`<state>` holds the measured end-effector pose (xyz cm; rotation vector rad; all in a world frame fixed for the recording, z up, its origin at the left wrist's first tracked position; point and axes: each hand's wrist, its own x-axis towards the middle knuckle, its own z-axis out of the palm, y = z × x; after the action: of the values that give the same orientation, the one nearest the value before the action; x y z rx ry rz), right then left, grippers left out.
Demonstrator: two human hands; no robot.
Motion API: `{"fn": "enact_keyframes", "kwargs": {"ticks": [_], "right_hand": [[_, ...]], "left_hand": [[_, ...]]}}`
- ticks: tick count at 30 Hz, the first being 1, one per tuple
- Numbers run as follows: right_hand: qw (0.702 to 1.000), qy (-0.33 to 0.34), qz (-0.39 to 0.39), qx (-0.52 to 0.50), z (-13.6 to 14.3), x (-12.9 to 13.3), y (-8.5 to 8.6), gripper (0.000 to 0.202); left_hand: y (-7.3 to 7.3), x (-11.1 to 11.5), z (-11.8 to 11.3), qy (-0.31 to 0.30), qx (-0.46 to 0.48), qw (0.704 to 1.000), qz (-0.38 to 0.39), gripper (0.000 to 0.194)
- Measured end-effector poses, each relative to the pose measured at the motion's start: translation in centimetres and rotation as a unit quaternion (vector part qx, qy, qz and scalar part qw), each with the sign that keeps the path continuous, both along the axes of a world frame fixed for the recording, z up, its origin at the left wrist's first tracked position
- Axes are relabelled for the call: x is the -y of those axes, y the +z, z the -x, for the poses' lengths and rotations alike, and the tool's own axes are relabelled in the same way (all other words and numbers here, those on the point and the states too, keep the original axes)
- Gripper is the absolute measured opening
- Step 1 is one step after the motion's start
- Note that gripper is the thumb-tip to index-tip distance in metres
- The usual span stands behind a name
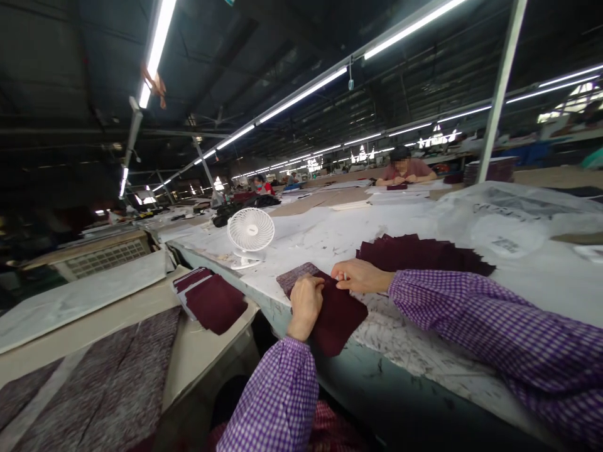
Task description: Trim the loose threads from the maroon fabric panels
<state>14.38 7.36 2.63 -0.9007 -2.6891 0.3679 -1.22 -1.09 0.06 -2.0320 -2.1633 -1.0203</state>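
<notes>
A maroon fabric piece [340, 317] lies at the front edge of the white-covered table, its lower part hanging over the edge. Under its far left side shows a speckled grey-maroon fabric piece [298, 274]. My left hand [306, 302] is closed on the maroon piece near its upper left, fingertips pinched together. Just to the right, my right hand [360, 276] has its fingers bent in a pinch at the fabric's upper edge. Something small and white shows among those fingers; whether it is held or worn, I cannot tell.
A fanned row of maroon pieces [424, 254] lies beyond my right forearm, near clear plastic wrapping [509, 220]. A white fan [250, 231] stands left on the table [315, 232]. Maroon pieces [217, 304] and speckled fabric [127, 370] lie at lower left. A co-worker [407, 168] leans over the far side.
</notes>
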Motion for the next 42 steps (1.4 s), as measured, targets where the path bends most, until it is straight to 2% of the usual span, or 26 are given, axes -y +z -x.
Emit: {"fn": "enact_keyframes", "kwargs": {"ticks": [2, 5, 14, 18, 22, 27, 31, 34, 38, 42], "right_hand": [[1.0, -0.005, -0.028, -0.013, -0.2, -0.2, -0.8, 0.021], [0.999, -0.002, -0.031, -0.023, -0.4, -0.2, -1.3, 0.022], [0.999, -0.005, -0.052, 0.003, -0.3, 0.5, -0.8, 0.021], [0.995, 0.016, -0.102, -0.012, -0.2, 1.0, -0.4, 0.024], [0.986, 0.066, -0.15, -0.022, -0.1, 1.7, -0.2, 0.028], [0.986, 0.039, -0.16, 0.026, 0.3, 2.5, -0.5, 0.023], [0.983, 0.069, -0.168, 0.03, 0.4, 2.4, -0.6, 0.023], [0.984, 0.076, -0.16, 0.025, 0.4, 2.2, -0.5, 0.028], [0.984, 0.085, -0.157, 0.027, 0.5, 2.1, -0.6, 0.032], [0.979, 0.093, -0.174, 0.057, 0.7, 2.1, -0.6, 0.038]], "left_hand": [[-0.4, -0.2, 0.1, -0.007, -0.006, 1.0, -0.004, 0.021], [-0.6, -0.2, 0.2, -0.024, -0.021, 0.999, -0.017, 0.021], [-0.9, -0.1, -0.1, -0.048, -0.11, 0.992, -0.026, 0.027], [-0.7, -0.1, 0.0, -0.059, -0.163, 0.985, -0.016, 0.029], [-0.7, -0.1, 0.1, -0.061, -0.17, 0.984, -0.011, 0.03], [-0.5, -0.2, -0.2, -0.048, -0.175, 0.983, -0.01, 0.029], [0.3, 0.5, 0.1, -0.054, -0.156, 0.986, 0.027, 0.027], [0.5, 1.8, 1.4, -0.051, -0.113, 0.992, 0.03, 0.024], [-0.4, 3.8, 3.4, -0.06, -0.03, 0.997, -0.027, 0.023], [-1.5, 4.8, 4.2, -0.091, 0.002, 0.992, -0.082, 0.025]]}}
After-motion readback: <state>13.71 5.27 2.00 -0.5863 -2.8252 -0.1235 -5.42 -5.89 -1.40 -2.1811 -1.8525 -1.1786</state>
